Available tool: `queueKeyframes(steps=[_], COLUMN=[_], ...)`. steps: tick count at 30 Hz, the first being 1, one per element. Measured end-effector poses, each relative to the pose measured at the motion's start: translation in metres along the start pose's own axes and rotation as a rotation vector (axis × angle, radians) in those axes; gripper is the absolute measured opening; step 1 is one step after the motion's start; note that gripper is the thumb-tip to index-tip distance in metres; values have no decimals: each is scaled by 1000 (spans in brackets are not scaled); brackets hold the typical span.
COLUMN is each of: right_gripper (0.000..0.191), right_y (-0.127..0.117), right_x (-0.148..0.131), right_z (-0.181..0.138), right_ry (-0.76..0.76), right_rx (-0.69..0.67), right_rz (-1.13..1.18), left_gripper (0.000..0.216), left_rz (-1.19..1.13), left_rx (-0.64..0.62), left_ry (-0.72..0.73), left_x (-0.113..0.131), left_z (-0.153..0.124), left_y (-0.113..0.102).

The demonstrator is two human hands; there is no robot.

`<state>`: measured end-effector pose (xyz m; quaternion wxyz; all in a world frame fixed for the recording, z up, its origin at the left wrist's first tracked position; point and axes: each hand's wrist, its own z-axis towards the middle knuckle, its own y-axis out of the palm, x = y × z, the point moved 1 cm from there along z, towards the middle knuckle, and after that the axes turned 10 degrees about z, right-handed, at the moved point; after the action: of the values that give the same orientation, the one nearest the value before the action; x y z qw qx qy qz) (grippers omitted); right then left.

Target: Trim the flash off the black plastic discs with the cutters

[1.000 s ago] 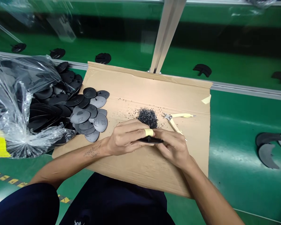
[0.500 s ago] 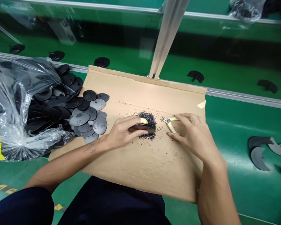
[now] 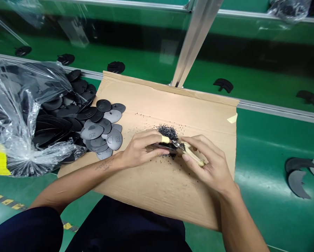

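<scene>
My left hand (image 3: 143,148) pinches a dark flat disc (image 3: 161,148) between thumb and fingers, with yellow tape round one finger. In my right hand (image 3: 208,159) is a pair of cream-handled side cutters (image 3: 192,154), its fingers closed round the handles. The cutters' metal jaws touch or nearly touch the disc's right edge; the exact contact is too small to make out. Beneath and behind the disc lies a heap of tiny black offcuts (image 3: 168,132), strewn on a cardboard sheet (image 3: 141,185).
Several black and grey discs (image 3: 114,139) are piled on the cardboard's left side, spilling from a clear plastic bag (image 3: 23,122). Curved dark pieces (image 3: 298,183) lie on the green surface at right. A metal post (image 3: 196,42) stands behind the cardboard.
My right hand has moved left, bringing the cutters from beside the heap to the disc. The cutters' spread handles have been squeezed together. My left hand still holds the disc.
</scene>
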<state>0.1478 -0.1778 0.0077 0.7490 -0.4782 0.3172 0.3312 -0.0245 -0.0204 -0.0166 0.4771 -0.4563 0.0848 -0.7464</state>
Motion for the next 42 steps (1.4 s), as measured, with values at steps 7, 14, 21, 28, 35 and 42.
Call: queueKeyframes(steps=[7,14,21,28,35,42], right_gripper=[36,35,27,29,30,24], right_y=[0,-4,-2,-3,3,0], right_x=[-1,-3,-8,0,6,5], right_z=[-2,-3,-5,-3,-3,0], right_ry=[-34,-75,-80,-58,-57,140], right_rx=[22,29,21,65,23,43], right_rz=[-38,-100,-150,-237,-208,-51], left_gripper=[23,21,20,26,14,15], left_rz=[-32,-79,-145,-21,191,194], left_rx=[13,11,5,-9,-69,-17], left_ry=[-2,1,8,-2,99,68], left_x=[-1,-2,1,4,1,-1], left_z=[-1,-2,-1,1,-2,0], left_y=[1,4,2,-2,1,-2])
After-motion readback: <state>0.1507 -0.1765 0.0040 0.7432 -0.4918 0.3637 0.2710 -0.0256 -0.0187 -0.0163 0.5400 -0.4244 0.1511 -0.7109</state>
